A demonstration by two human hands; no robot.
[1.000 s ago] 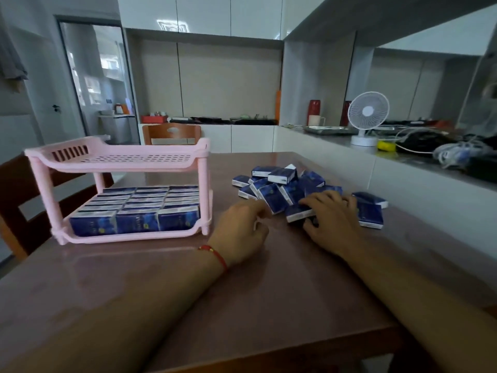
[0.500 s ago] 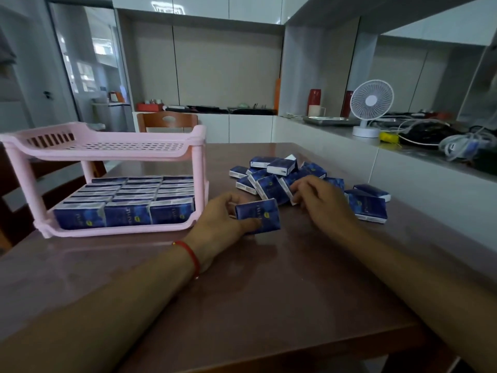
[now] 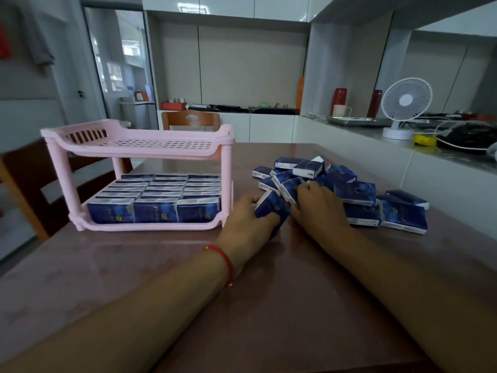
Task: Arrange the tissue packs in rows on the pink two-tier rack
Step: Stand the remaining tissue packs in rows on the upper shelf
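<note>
The pink two-tier rack [image 3: 226, 142] stands on the left of the brown table [image 3: 269, 305]. Its top tier is bare. Its bottom tier holds blue tissue packs [image 3: 154, 212] upright in three rows. To the right lies a loose pile of tissue packs [image 3: 357, 193]. My left hand [image 3: 242, 228] grips one blue pack [image 3: 270, 208] just in front of the pile, beside the rack's right post. My right hand [image 3: 321, 211] reaches into the near edge of the pile, its fingers curled over a tilted pack [image 3: 290, 188].
A white counter runs along the table's right side and carries a small white fan [image 3: 403, 106], cables and a metal tray [image 3: 355, 121]. Wooden chairs stand behind the rack [image 3: 191, 119] and at the table's left [image 3: 29, 181].
My left hand has taken a pack and now holds it tilted, closer to the pile. My right hand has slid left onto another pack. The camera has shifted, so the rack sits further right.
</note>
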